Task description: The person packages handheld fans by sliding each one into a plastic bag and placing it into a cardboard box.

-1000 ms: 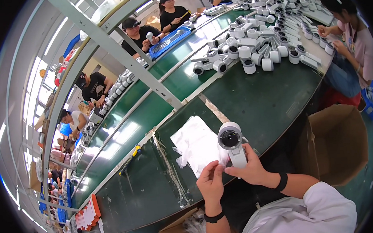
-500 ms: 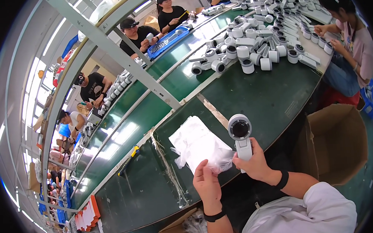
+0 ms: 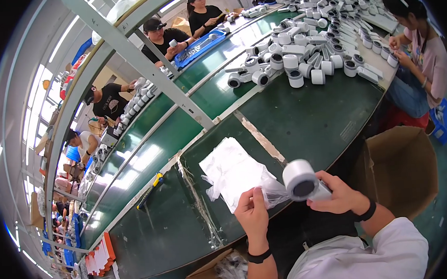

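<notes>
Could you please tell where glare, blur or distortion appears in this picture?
Head view, left: white glare streaks the green belt; head view, centre: the white plastic pile looks nearly washed out; head view, near side: the dark green table looks bowed; head view, right: the held device seems slightly blurred.

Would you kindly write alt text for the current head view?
A person's right hand holds a white, round-headed device; the left hand is at the edge of filmy white plastic on a dark green table. Beyond lies a heap of similar devices.
</notes>
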Tool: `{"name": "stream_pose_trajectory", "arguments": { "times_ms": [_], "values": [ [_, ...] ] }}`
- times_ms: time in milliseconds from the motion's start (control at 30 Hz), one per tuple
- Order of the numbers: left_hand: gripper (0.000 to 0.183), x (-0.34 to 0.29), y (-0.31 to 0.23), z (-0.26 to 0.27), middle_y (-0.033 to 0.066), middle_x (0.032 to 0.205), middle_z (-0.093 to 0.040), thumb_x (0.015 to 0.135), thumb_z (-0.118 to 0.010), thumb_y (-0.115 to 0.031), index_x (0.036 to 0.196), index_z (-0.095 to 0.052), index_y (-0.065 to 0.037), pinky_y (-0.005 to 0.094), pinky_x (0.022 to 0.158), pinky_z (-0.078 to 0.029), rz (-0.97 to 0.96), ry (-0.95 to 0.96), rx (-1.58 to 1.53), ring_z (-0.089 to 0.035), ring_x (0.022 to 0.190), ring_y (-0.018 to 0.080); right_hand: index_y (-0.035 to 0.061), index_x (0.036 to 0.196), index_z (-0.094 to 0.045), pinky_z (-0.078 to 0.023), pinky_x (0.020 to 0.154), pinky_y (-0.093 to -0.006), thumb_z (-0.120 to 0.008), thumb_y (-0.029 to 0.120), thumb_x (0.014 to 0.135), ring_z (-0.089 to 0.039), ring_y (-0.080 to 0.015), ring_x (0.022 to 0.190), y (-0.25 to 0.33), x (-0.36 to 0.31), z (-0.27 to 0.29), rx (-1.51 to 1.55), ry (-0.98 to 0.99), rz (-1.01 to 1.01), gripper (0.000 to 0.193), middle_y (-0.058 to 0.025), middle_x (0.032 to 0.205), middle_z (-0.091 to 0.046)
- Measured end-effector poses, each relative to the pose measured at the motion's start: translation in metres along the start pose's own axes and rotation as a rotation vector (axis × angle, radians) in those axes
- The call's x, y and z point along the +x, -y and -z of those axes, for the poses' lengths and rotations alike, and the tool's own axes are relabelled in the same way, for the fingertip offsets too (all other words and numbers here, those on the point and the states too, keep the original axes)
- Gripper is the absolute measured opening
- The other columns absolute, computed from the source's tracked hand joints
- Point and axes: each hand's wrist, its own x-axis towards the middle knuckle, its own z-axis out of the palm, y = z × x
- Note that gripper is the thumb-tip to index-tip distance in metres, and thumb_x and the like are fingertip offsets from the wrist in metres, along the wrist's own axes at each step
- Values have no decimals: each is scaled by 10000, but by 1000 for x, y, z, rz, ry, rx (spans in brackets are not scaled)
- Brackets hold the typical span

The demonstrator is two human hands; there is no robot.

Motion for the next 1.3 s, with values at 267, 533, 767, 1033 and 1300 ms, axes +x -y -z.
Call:
{"name": "stream_pose_trajectory", "arguments": {
  "times_ms": [267, 533, 767, 1033, 1300],
  "values": [
    [136, 5, 0, 5, 2, 727, -616, 940, -629, -90, 969, -697, 24, 188, 553, -384, -46, 127, 62, -528, 624, 46, 72, 1533, 51, -503, 695, -333, -693, 241, 830, -666, -279, 709, 40, 24, 13, -411, 588, -210, 1037, -149, 856, -698],
    [178, 2, -11, 28, 61, 1088, -617, 939, -621, -75, 1030, -693, 60, 184, 643, -419, -180, 332, 130, -550, 767, 56, 193, 1519, -304, -528, 649, -274, -592, 293, 906, -621, -140, 663, 26, 51, 5, -292, 677, -399, 685, -58, 869, -672],
    [144, -9, -32, 17, 114, 1095, -613, 879, -677, -58, 1006, -727, -12, 226, 588, -452, -488, 238, 560, -565, 637, 97, 139, 1487, -354, -525, 619, -268, -614, 259, 906, -615, -129, 662, 19, 43, -19, -199, 409, -389, 648, -47, 861, -661],
    [170, -30, -11, -6, 85, 978, -586, 787, -774, -58, 953, -737, -68, 248, 501, -449, -680, 234, 530, -560, 541, 136, 35, 1524, -130, -532, 580, -280, -623, 107, 857, -633, -120, 691, -3, 36, -47, 318, 43, -331, 833, -110, 966, -645],
    [76, -50, 4, 11, 136, 863, -680, 837, -695, -39, 883, -692, 21, 290, 729, -513, -451, 541, 221, -654, 784, 205, -1, 1236, -522, -487, 792, -219, -590, 227, 981, -621, -92, 914, -20, 46, -56, 457, -86, -186, 349, -48, 975, -645]
  ]
}}
